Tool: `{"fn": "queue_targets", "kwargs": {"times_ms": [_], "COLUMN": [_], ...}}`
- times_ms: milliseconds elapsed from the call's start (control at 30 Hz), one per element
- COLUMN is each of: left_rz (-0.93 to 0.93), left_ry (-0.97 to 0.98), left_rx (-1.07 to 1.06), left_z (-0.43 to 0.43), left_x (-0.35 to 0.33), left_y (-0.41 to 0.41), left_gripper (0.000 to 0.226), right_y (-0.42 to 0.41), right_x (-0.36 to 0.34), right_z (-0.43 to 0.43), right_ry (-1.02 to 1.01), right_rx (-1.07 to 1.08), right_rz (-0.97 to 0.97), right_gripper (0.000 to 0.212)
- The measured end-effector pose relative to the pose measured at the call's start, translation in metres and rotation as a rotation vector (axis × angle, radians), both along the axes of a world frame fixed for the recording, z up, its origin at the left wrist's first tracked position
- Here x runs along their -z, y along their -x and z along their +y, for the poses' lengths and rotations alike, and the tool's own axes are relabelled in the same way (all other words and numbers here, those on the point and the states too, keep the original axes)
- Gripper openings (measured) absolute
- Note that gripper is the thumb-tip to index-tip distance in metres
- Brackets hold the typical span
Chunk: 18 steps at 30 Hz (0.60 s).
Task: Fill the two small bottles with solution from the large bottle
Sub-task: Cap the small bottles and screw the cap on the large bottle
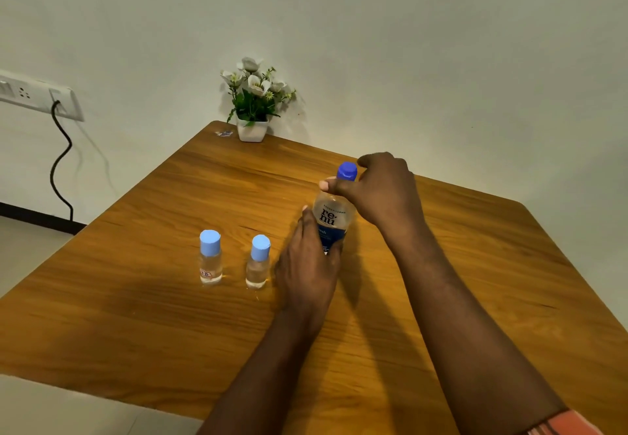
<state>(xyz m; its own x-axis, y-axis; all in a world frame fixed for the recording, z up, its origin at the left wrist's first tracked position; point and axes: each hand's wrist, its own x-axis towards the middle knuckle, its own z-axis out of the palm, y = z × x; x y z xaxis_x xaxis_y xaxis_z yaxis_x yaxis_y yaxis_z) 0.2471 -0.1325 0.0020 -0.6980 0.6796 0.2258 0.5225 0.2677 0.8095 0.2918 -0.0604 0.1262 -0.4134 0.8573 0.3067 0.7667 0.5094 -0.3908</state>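
Wooden desk (136,315). Your left hand (307,264) grips the renu solution bottle (331,218) low; your right hand (387,193) curls its fingers (372,159) round the dark-blue cap (347,171). The labelled small bottle (210,259) and the plain small bottle (257,263) stand capped, just left.

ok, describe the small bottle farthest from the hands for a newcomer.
On the wooden table, left of the large bottle that the left hand and right hand grip, stand two small clear bottles with light blue caps. It is the left small bottle. Only it bears a red-and-white sticker near its base; the right small bottle is plain.
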Motion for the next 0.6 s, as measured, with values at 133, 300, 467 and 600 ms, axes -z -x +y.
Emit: {"fn": "queue_targets", "kwargs": {"times_ms": [133,300,467,600], "left_rz": [0.017,0.089,0.144,0.131], "left_ry": [-0.025,-0.021,-0.022,0.002], "left_rx": [0.040,0.036,-0.071,-0.149], "left_z": [-0.016,-0.061,-0.103,-0.124], "left_x": [-0.004,-0.002,0.002,0.001], "left_y": [-0.006,-0.010,0.004,0.020], "left_gripper": [0.074,0.055,0.031,0.020], "right_y": [-0.020,-0.043,-0.047,-0.031], "right_x": [0.016,0.063,0.103,0.121], "right_z": [-0.011,-0.040,-0.073,-0.098], "right_ry": [0.018,0.063,0.190,0.289], "right_rx": [0.066,0.150,0.103,-0.023], "right_rz": [0.157,0.468,0.594,0.562], "right_gripper": [0.081,0.053,0.023,0.021]}}
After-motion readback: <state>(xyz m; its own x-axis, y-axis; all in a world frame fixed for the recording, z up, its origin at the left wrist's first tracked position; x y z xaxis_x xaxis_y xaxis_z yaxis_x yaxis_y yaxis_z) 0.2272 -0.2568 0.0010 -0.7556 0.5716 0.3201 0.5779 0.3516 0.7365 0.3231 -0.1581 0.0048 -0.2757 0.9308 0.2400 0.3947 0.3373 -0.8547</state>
